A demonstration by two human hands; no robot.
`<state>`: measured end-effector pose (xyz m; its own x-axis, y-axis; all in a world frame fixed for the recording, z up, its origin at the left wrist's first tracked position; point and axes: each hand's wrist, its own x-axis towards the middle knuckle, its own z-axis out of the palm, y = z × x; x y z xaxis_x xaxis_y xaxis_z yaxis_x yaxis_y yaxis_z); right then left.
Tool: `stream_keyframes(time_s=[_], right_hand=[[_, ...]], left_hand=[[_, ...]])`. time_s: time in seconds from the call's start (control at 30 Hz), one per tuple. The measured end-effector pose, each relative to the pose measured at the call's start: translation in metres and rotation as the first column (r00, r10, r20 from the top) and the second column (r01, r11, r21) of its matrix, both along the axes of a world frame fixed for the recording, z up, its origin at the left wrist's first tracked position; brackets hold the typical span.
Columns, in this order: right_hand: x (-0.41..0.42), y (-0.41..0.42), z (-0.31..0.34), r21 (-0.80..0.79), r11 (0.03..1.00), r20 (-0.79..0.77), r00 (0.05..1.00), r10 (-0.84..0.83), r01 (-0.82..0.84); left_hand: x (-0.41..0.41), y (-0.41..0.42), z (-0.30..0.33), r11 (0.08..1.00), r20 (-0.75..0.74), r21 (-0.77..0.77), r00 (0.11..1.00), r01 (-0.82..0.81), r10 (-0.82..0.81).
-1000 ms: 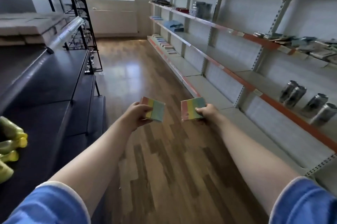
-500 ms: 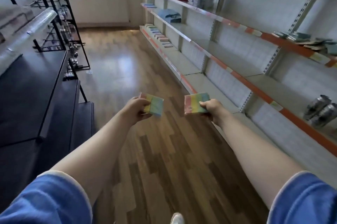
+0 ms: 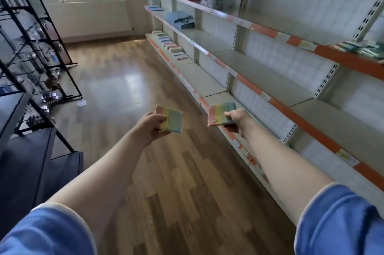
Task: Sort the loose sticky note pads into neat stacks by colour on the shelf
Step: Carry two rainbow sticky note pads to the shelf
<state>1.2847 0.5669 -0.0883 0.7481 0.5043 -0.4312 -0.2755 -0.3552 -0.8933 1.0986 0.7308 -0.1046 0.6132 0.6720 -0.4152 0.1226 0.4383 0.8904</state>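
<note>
A: So, what are the two hands doing?

B: Both arms reach forward over a wooden floor (image 3: 166,182). The left hand (image 3: 150,128) grips a striped sticky note pad (image 3: 170,118), with the thumb on top and the fingers curled beneath it. The pad shows pink, yellow, green and blue bands. The right hand (image 3: 236,120) pinches a second striped pad (image 3: 219,113) of the same colours, thumb pressed on its top face and fingers folded under its right edge.

A: Where are the pads compared with the shelving?

B: The white shelving unit (image 3: 270,80) runs along the right side of the room. The right hand's pad hovers just left of the front edge of the bottom shelf, not touching it. The left hand's pad is farther left of the shelving, over the floor. The two pads are near each other but apart.

A: Is anything on the shelving already?

B: Yes. At the far end of the bottom shelf lies a row of small pads (image 3: 170,46) in mixed colours; I cannot tell how neatly they are stacked. One shelf above that row sits a folded blue bundle (image 3: 180,19). At the near right edge of the upper shelf lies a loose pile of greenish packets (image 3: 361,48).

A: And to the left of the shelving?

B: Across the floor stands a black wire rack (image 3: 35,47). Blue sleeves (image 3: 340,221) cover both upper arms.
</note>
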Motion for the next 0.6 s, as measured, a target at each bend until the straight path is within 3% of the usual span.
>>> stream_keyframes(time_s=[0.37,0.6], right_hand=[[0.161,0.137,0.016,0.032,0.997,0.055,0.996,-0.071,0.069],[0.278,0.266,0.001,0.038,0.982,0.073,0.980,-0.187,0.185]], left_hand=[[0.176,0.150,0.013,0.996,0.054,0.022,0.995,0.083,-0.084],[0.296,0.299,0.003,0.986,0.065,0.018,0.984,0.166,-0.167]])
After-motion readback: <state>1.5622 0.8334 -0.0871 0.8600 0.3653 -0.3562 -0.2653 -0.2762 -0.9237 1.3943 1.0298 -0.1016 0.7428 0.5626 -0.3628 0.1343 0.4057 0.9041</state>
